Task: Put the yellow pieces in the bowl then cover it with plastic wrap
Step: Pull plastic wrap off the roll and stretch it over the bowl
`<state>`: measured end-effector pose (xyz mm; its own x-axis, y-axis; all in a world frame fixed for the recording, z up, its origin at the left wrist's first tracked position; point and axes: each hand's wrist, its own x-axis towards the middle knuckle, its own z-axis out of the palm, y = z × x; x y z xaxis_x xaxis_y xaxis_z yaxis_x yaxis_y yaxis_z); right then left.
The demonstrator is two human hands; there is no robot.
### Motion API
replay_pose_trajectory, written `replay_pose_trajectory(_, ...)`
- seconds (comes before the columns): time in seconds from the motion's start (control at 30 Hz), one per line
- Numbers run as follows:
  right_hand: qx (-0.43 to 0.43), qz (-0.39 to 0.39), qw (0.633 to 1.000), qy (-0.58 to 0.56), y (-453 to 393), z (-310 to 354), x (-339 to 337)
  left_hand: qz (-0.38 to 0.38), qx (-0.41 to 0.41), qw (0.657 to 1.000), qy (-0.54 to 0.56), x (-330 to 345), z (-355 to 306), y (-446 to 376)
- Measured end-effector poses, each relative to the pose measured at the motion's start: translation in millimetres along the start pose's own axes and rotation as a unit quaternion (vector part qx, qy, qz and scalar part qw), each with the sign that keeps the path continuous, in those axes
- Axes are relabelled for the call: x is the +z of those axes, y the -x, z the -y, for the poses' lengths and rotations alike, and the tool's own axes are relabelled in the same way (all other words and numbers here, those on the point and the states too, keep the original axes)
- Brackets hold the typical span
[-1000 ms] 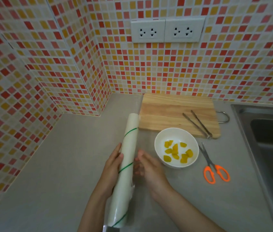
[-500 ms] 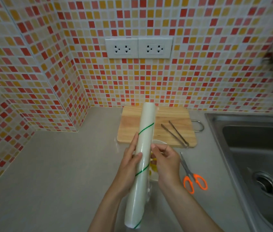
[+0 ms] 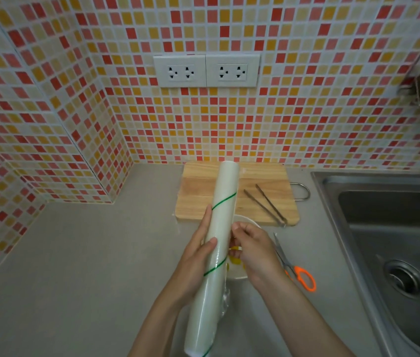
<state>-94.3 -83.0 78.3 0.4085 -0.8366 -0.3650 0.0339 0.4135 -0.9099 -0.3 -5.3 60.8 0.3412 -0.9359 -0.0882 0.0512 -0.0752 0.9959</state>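
Head view, near to far. A long roll of plastic wrap point(image 3: 219, 248), translucent white with a green spiral line, is held lengthwise over the grey bench point(image 3: 75, 279), its near end at the bottom edge of the view and its far end above the cutting board. The left hand point(image 3: 193, 264) holds the roll from the left: its fingers point(image 3: 205, 222) lie straight and together along the roll's side, and the thumb presses on top of the roll. The right hand point(image 3: 252, 251) is just right of the roll; its fingers point(image 3: 239, 228) are curled, with their tips bunched against the roll's right edge. Whether they pinch a free edge of film cannot be told. Crumpled clear film point(image 3: 225, 300) hangs beside the roll's near half.

Directly beneath the right hand and the roll stands the white bowl point(image 3: 245, 220), mostly hidden; the yellow pieces point(image 3: 236, 261) show inside it, between the roll and the right palm. Just right of the right hand lie orange-handled scissors point(image 3: 299, 271), flat on the bench. Beyond the fingers of both hands lies a wooden cutting board point(image 3: 198, 197), with metal tongs point(image 3: 268, 204) resting on its right part. A steel sink point(image 3: 389, 228) sits well to the right. Farthest, a mosaic-tiled wall point(image 3: 306, 112) carries two white sockets point(image 3: 206, 70).
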Motion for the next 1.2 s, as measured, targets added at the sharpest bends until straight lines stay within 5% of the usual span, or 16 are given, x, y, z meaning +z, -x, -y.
replay_pose_trajectory(0.2, -0.002, -0.012, 0.999, -0.047, 0, 10, -8, -0.052, -0.022, 0.991, 0.12, -5, 7, -1)
replay_pose_trajectory(0.37, -0.013, 0.04, 0.999, 0.032, 6, 9, -9, -0.049, -0.023, 0.982, 0.178, -14, 9, -4)
replay_pose_trajectory(0.5, -0.014, 0.105, 0.99, 0.091, 19, -9, -3, -0.082, 0.001, 0.979, 0.189, -21, 5, -10)
replay_pose_trajectory(0.9, -0.033, 0.102, 0.98, 0.168, 23, -19, 8, -0.071, -0.008, 0.975, 0.209, -25, 8, -10)
replay_pose_trajectory(1.03, 0.003, 0.108, 0.993, 0.036, 25, -12, 4, -0.09, 0.007, 0.974, 0.208, -27, 6, -11)
replay_pose_trajectory(1.13, 0.062, 0.163, 0.972, -0.155, 29, 0, 1, -0.113, 0.015, 0.978, 0.174, -27, 4, -10)
replay_pose_trajectory(1.2, 0.067, 0.18, 0.965, -0.181, 29, 4, 2, -0.12, 0.022, 0.981, 0.151, -26, 3, -9)
